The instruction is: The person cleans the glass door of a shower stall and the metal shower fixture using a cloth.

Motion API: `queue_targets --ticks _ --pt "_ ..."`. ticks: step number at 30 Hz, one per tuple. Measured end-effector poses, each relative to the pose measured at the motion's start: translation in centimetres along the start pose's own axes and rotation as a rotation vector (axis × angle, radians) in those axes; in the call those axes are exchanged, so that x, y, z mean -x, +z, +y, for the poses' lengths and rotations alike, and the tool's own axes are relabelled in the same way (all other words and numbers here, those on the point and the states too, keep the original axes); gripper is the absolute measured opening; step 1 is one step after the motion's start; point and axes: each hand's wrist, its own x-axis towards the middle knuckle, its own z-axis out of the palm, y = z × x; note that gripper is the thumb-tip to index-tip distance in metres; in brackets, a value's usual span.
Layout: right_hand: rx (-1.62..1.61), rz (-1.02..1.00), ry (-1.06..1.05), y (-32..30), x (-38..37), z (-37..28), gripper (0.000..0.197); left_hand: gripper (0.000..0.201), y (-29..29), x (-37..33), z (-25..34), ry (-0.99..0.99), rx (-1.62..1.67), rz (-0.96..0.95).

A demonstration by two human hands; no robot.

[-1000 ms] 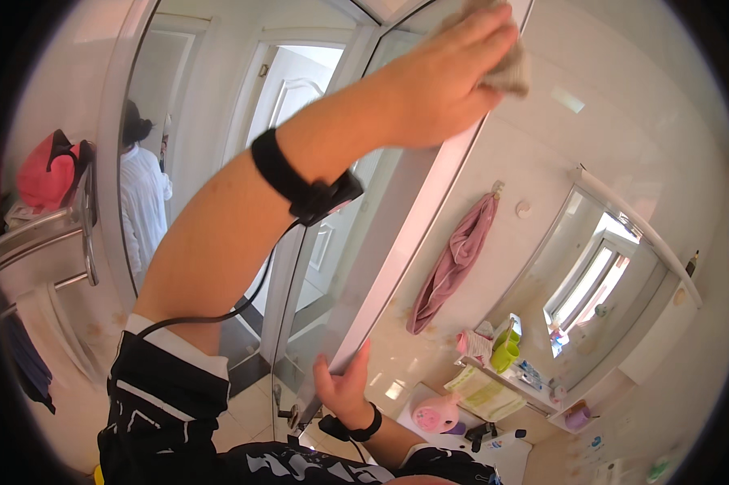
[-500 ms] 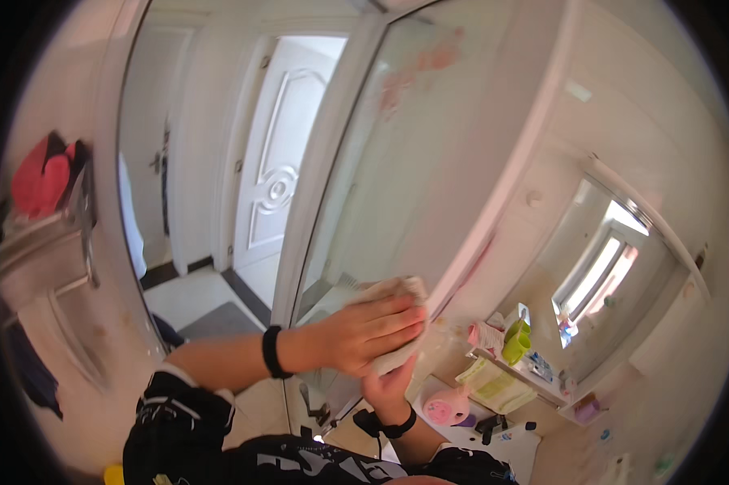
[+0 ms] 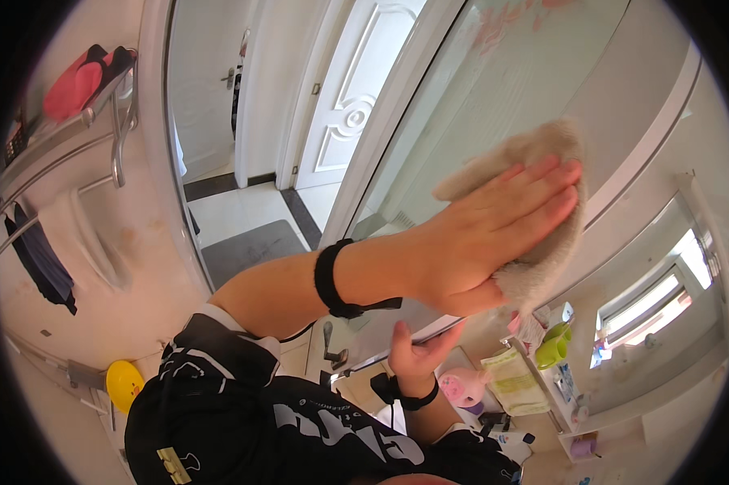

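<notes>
My left hand [image 3: 494, 234] presses a beige fluffy cloth [image 3: 542, 162] flat against a frosted glass door [image 3: 494, 89], fingers stretched toward the right. A black band sits on that wrist. Lower down, my right hand [image 3: 417, 356], also wearing a black wristband, grips the door's lower edge near its white frame [image 3: 623, 194]. The cloth sticks out above and below my left fingers.
A white panel door [image 3: 356, 105] and a grey floor mat [image 3: 247, 250] lie beyond the opening. A metal rack [image 3: 82, 137] with red items hangs on the left wall. A shelf [image 3: 542, 380] with a green bottle, packets and a pink object stands at the lower right, beside a mirror [image 3: 663, 299].
My left hand swept the cloth from the top of the glass down to its lower part, and has now moved up and to the right. The right hand stays on the door's edge.
</notes>
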Motion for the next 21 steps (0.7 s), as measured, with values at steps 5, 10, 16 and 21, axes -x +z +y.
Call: queue_targets --ticks 5,10,16,21 --pt "-0.351 0.177 0.258 -2.3 0.9 0.4 0.060 0.082 3.8 5.7 2.8 -0.291 0.215 0.029" --pt "-0.268 -0.050 0.146 -6.2 -0.6 2.2 0.072 0.079 9.4 15.7 7.8 -0.634 0.122 0.029" --pt "-0.031 -0.127 -0.142 -7.7 -3.6 1.9 0.066 0.065 15.5 23.2 14.4 -1.267 0.123 0.129" --pt "-0.194 -0.179 -0.041 -7.9 -3.4 1.9 0.065 0.058 16.6 19.6 14.5 -1.544 0.319 0.516"
